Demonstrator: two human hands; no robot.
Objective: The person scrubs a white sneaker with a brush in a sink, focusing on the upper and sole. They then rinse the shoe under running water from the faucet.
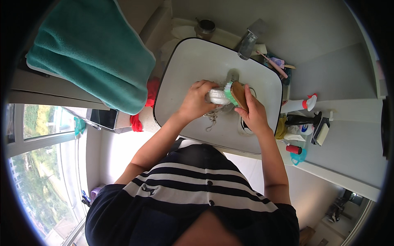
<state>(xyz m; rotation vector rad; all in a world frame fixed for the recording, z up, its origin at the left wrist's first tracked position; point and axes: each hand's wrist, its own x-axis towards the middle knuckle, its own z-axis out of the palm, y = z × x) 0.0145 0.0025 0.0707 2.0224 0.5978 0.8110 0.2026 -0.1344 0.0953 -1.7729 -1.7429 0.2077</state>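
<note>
Over a white basin with a dark rim (172, 92), my left hand (197, 100) grips a rounded white object, which looks like a shoe (218, 96). My right hand (253, 113) holds a wooden-backed scrubbing brush (239, 94). Its green and white bristles press against the right side of the white shoe. Below my left hand, a pale shoelace (211, 121) dangles or lies in a tangle. Another item with a dark edge (245, 127) lies in the basin, mostly covered by my right hand, so its kind is unclear.
A faucet (247, 44) rises at the basin's back right. A jar (205, 29) stands behind the rim. Toothbrushes (274, 65), a spray bottle (297, 104) and other toiletries crowd the right side. To the left are a hanging teal towel (92, 58) and a red cloth (151, 92).
</note>
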